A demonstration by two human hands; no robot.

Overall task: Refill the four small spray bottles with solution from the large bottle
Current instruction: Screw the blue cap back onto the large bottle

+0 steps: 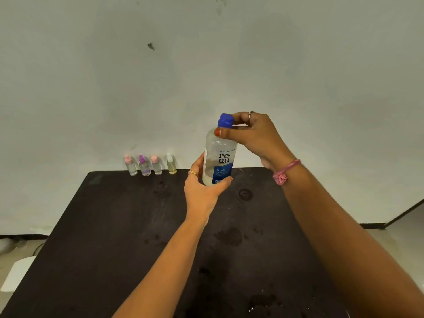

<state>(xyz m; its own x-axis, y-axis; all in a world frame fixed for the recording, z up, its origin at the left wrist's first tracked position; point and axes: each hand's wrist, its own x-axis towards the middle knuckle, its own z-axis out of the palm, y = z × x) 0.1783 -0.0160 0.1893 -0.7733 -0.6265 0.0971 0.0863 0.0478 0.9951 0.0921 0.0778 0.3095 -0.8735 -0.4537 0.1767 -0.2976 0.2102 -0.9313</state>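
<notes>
A dark tabletop (119, 226) is stretching away toward a pale wall (206, 53), with damp patches showing on its surface. Above the tabletop's far edge, the large bottle (219, 157) is being held upright in the air, clear of the surface. The left hand (203, 189) is gripping the large bottle's lower part, fingers and thumb curled round it. The right hand (254, 134) is pinching its blue cap (226, 120) from the right, thumb resting on the bottle's shoulder. To the left of the large bottle, four small spray bottles (150, 166) are standing in a row at the tabletop's far edge against the wall, three pink or purple topped, one white.
</notes>
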